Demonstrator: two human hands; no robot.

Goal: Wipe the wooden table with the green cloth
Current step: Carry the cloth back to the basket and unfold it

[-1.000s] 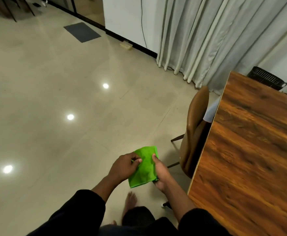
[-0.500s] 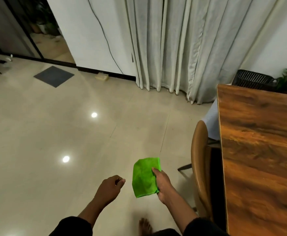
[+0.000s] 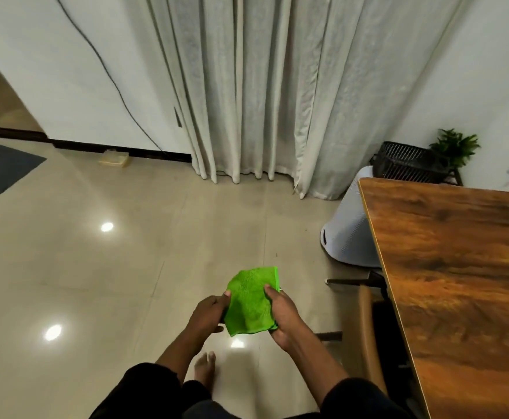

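A folded bright green cloth (image 3: pixel 250 300) is held in front of me above the floor. My right hand (image 3: pixel 282 316) grips its right edge, thumb on top. My left hand (image 3: pixel 209 313) holds its left edge with fingers curled under it. The wooden table (image 3: pixel 464 282), dark brown with strong grain, fills the right side; its near left edge lies well to the right of both hands. The cloth does not touch the table.
A tan chair (image 3: pixel 368 343) is tucked under the table's left edge. A white ribbed bin (image 3: pixel 350 234) lies beyond it, with a black mesh basket (image 3: pixel 407 161) and a small plant (image 3: pixel 454 146) near the wall. Pale curtains (image 3: pixel 262 86) hang ahead. My bare foot (image 3: pixel 205 368) stands on the glossy tiled floor.
My left hand, off the cloth half a second ago, has come back and taken its left edge. The view has swung up and right, showing more of the curtains and wall.
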